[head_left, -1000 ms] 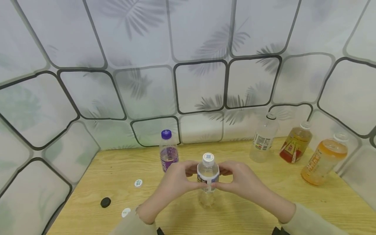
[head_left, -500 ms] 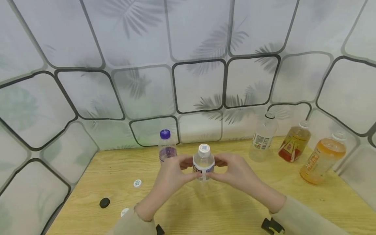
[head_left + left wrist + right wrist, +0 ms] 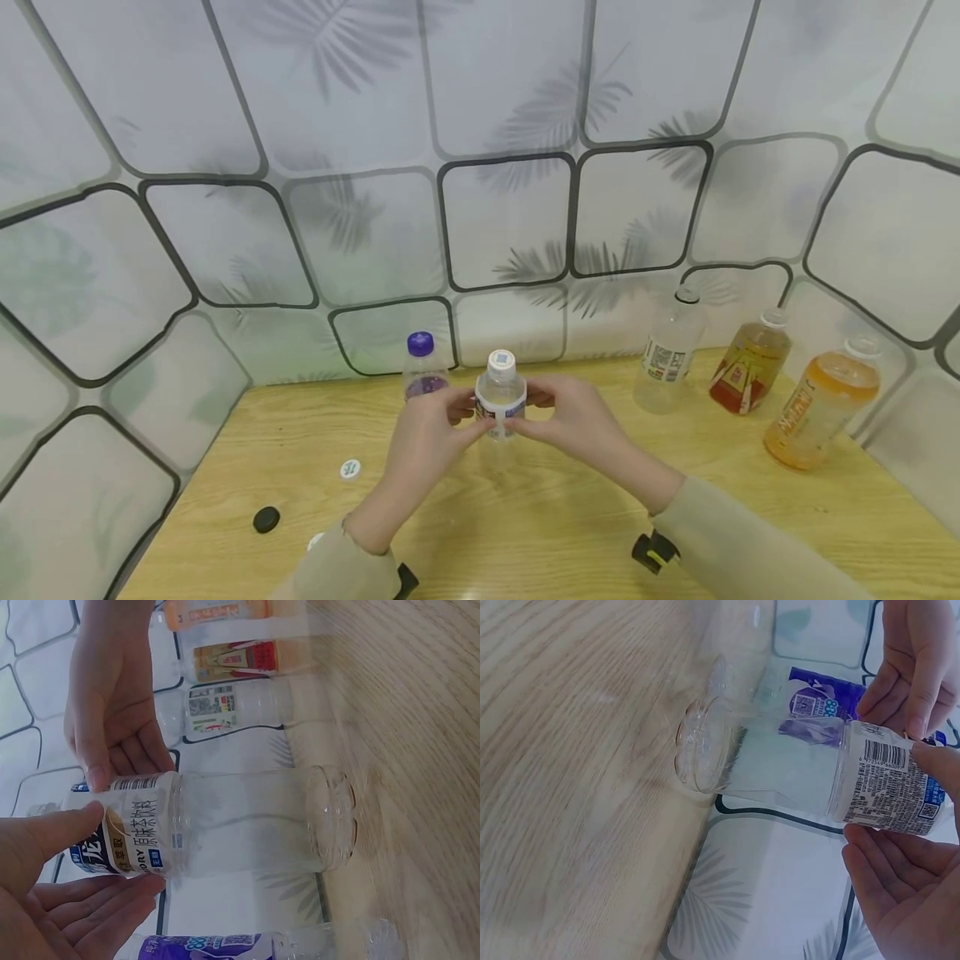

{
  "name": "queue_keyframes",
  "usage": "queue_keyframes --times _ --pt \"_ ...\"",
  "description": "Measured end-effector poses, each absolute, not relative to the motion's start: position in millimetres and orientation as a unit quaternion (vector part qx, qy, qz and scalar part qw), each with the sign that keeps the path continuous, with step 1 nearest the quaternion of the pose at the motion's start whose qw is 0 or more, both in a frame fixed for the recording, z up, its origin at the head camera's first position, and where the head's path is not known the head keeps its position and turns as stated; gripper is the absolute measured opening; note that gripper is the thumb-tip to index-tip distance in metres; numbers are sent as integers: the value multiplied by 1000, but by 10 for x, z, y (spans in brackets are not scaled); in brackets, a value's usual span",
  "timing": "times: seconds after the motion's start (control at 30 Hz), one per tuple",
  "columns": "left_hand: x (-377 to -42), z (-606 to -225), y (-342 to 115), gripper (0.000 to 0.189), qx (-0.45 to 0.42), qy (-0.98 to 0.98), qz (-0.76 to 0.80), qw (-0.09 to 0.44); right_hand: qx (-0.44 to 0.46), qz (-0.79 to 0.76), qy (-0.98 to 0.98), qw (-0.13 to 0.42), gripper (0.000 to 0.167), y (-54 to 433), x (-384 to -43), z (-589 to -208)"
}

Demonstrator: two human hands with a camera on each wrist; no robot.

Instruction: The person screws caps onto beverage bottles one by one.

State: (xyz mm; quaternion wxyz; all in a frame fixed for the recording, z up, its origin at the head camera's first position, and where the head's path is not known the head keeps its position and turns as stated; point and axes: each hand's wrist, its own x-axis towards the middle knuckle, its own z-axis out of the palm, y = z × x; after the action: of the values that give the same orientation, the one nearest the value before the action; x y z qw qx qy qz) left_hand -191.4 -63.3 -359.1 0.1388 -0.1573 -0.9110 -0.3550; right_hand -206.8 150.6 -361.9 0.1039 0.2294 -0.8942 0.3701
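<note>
A clear plastic bottle (image 3: 501, 387) with a white screw cap (image 3: 502, 362) stands upright between the two hands. Its wide label (image 3: 127, 829) is white with dark blue and gold parts; a barcode (image 3: 885, 754) shows on the other side. The left hand (image 3: 426, 429) grips the label from the left, thumb in front and fingers behind. From the right, the right hand (image 3: 581, 417) holds the same label in a mirrored way, the thumbs close together. In both wrist views the ribbed base (image 3: 334, 817) is right at the tabletop. A purple-capped bottle (image 3: 422, 364) stands behind the left hand, partly hidden.
At the right stand a clear bottle (image 3: 666, 360), an amber bottle with a red label (image 3: 750, 367) and an orange-wrapped bottle (image 3: 821, 408). On the left of the wooden table (image 3: 525, 533) lie a white cap (image 3: 350, 469), a black cap (image 3: 266, 519) and another white disc by the sleeve.
Both hands have carried the white-capped bottle away from the person and a little left, towards the purple-capped bottle. The other bottles and caps stay where they were.
</note>
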Motion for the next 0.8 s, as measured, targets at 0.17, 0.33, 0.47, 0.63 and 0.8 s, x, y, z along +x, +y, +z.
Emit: queue_keyframes --times 0.17,0.33,0.47,0.63,0.8 --pt "-1948 -3627 -653 32 -151 -914 -347 149 223 373 -895 106 42 1445 -2141 -3637" --pt "-1966 -3660 -672 28 -137 -912 -355 152 220 379 -892 105 41 1399 -2179 -3651" --pt "-1966 -3664 -682 28 -125 -912 -360 151 218 386 -890 101 40 1365 -2210 -3672" --pt "-1959 -3679 -690 28 -118 -917 -348 158 219 395 -887 98 40 1336 -2235 -3698" --pt "-1943 -3717 -697 30 -112 -925 -321 172 224 396 -885 95 40 1319 -2247 -3730"
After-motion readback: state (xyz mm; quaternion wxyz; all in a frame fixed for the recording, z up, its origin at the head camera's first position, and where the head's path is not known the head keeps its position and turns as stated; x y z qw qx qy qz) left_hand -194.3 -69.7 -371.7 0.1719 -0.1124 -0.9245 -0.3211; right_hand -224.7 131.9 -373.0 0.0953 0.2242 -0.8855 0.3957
